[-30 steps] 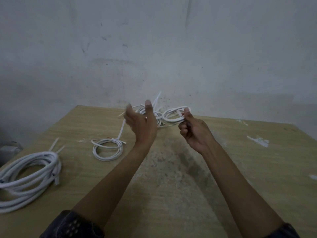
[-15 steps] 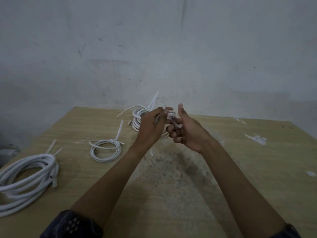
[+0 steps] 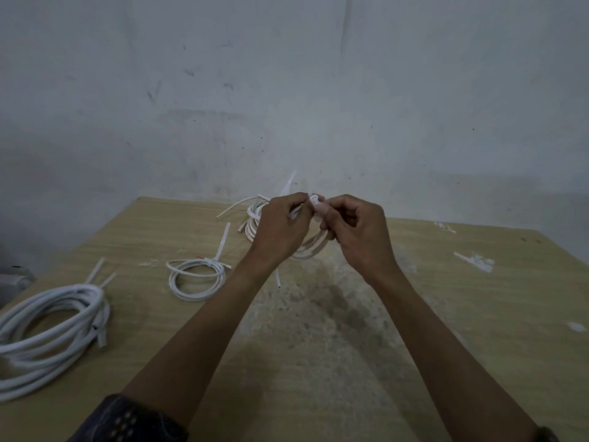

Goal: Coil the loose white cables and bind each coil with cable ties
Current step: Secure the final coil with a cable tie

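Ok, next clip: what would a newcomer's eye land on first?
The left hand and right hand together mid-frame, pinching a white tie on a small cable coil. Then the thick white coil at the left edge of the table, and a smaller tied coil lying between it and the hands.

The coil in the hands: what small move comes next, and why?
Probably pull the tie snug. The left hand and right hand pinch it atop the coil, whose loops hang below; the small coil on the table already wears its tie.
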`<state>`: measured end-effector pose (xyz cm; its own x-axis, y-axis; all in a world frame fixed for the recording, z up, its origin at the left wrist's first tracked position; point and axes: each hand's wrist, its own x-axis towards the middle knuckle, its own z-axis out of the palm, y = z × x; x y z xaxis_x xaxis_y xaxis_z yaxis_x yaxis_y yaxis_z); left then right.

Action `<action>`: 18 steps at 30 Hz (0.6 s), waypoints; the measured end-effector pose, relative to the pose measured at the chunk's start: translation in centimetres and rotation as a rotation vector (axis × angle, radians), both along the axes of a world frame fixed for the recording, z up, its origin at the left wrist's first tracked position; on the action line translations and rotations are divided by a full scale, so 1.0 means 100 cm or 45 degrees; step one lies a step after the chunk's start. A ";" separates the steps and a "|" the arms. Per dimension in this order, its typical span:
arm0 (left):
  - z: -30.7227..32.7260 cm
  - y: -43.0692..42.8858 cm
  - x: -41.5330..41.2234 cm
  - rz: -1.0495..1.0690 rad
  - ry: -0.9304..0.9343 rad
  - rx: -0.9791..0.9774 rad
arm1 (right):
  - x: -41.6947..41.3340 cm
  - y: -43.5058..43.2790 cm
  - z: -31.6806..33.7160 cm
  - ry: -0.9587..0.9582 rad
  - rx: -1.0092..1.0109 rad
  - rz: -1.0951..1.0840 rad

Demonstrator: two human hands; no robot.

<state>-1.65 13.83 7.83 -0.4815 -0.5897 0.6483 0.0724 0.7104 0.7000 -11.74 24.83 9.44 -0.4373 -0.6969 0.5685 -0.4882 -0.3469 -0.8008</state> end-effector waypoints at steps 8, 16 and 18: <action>-0.003 0.003 -0.004 0.143 -0.085 -0.260 | -0.011 -0.002 -0.005 -0.194 0.000 0.017; 0.001 0.007 -0.002 0.160 -0.111 -0.271 | -0.010 -0.003 -0.004 -0.257 -0.043 0.052; 0.002 0.007 -0.002 0.163 -0.098 -0.286 | -0.009 -0.003 -0.004 -0.257 -0.079 0.050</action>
